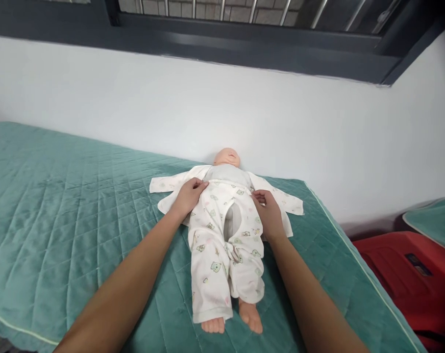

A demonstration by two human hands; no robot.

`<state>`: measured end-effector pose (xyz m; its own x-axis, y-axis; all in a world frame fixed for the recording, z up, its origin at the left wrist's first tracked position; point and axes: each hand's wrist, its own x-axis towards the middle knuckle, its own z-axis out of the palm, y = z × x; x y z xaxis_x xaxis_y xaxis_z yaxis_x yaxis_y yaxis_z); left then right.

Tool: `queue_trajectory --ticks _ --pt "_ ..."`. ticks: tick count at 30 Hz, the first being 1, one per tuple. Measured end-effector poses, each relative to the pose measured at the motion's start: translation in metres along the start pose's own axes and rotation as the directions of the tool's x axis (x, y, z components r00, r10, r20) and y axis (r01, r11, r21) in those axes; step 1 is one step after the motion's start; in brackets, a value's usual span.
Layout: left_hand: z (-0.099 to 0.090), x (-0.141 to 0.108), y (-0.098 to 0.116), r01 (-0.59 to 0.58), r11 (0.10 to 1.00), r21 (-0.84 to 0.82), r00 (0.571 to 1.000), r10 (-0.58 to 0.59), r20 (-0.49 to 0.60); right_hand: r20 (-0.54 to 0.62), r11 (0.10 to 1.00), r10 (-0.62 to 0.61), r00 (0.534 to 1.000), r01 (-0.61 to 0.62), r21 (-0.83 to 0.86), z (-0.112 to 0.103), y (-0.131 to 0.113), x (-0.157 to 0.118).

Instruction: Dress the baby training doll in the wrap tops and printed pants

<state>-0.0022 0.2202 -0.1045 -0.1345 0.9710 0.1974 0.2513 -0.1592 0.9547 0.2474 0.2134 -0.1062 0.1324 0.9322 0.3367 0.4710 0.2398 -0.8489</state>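
Note:
A baby doll [228, 158] lies on its back, head toward the wall and bare feet toward me. White printed baby pants [211, 235] cover its legs up to the belly, with an oval opening at the crotch. My left hand [190, 197] pinches the pants' waistband at its left side. At the opposite side of the waist, the curled fingers of my right hand [268, 211] hold the edge of the pants; the fingertips are partly hidden. Beneath the doll a white printed baby shirt [281, 198] is spread open, its sleeves out to both sides. A pale grey torso [227, 173] shows above the waistband.
A green quilted cover [79, 206] lies under everything, with a light piped edge at the right. Behind the doll's head rises a white wall [171, 98], below a dark window frame [208, 41] with bars. A red case-like object [409, 274] stands at the lower right.

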Motion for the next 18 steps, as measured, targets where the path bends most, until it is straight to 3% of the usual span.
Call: queue_trajectory --ticks 5,9,15,18 --pt "-0.005 -0.008 0.001 -0.012 1.000 -0.027 0.999 0.013 0.033 0.108 0.988 0.151 0.983 -0.148 -0.040 -0.015 0.006 -0.008" --pt "-0.014 -0.014 0.006 0.117 0.984 -0.138 0.988 -0.101 0.118 0.265 0.976 0.196 0.944 -0.213 0.035 -0.027 0.006 -0.013" --pt "-0.033 -0.013 0.007 0.220 0.946 -0.239 0.910 -0.110 0.401 0.363 0.943 0.226 0.904 -0.296 0.152 -0.028 0.004 -0.010" --pt "-0.039 -0.012 0.007 0.222 0.950 -0.219 0.877 -0.096 0.470 0.419 0.913 0.228 0.879 -0.342 0.221 -0.027 0.004 -0.008"
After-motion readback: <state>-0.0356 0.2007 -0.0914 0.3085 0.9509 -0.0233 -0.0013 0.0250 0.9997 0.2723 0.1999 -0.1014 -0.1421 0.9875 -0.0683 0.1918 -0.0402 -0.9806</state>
